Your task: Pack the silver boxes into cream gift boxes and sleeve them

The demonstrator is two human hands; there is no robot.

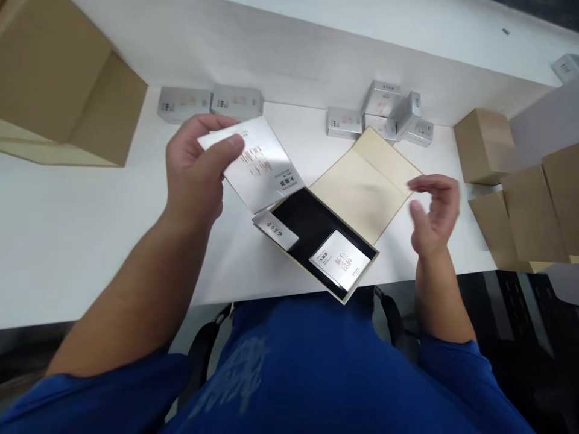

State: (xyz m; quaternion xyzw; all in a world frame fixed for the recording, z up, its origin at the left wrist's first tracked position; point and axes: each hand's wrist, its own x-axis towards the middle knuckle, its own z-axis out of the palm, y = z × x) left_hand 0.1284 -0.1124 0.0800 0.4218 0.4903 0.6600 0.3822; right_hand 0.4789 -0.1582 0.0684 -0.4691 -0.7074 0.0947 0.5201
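My left hand [194, 163] is closed on a silver tea box [262, 163] printed with copper and black characters, thumb on its face. The tea box is tilted above the left end of an open gift box [335, 293] with a black inside. Another silver tea box [341, 260] lies in the right end of the gift box, and a narrow silver piece [275, 230] shows at the left end. The cream lid [362, 187] is folded back on the table. My right hand [434, 211] is at the lid's right edge, fingers curved and apart, with nothing seen in it.
Two silver boxes [185, 104] stand against the back panel at left. Several more silver boxes [384, 99] are grouped at back right. Brown boxes [486, 144] stand on the right, and large brown boxes [104, 108] at the left. All are on the white table [113, 241].
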